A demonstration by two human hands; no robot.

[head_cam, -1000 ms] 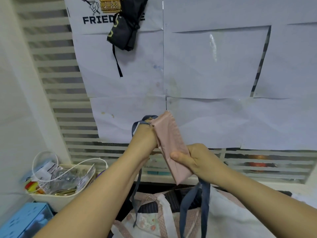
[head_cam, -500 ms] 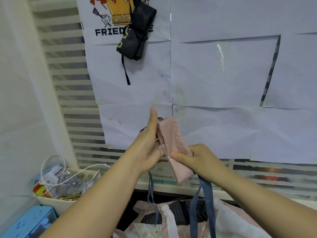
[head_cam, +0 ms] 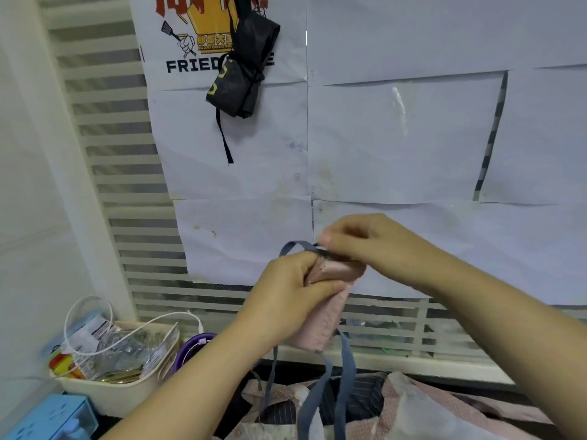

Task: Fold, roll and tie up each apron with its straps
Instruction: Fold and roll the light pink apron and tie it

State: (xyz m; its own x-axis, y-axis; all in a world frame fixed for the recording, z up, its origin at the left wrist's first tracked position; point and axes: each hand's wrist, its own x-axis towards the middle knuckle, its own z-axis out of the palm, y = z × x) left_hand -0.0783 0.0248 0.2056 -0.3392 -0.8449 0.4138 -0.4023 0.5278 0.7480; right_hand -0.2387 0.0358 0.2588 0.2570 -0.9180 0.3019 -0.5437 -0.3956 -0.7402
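Left hand (head_cam: 286,290) grips rolled pink apron (head_cam: 320,325); right hand (head_cam: 365,246) pinches blue strap (head_cam: 297,246). 1 tied black apron (head_cam: 244,65) on papered wall (head_cam: 397,138); cream basket (head_cam: 120,395) left.

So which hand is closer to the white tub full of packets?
Left. The left hand grips the pink apron roll up and right of the white tub; the right hand pinches the blue strap farther right.

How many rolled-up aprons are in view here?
2. A black apron roll hangs tied on the wall, upper centre. A pink apron roll is gripped by the left hand, while the right hand pinches its blue strap. The heap below looks unrolled; it may hide more.
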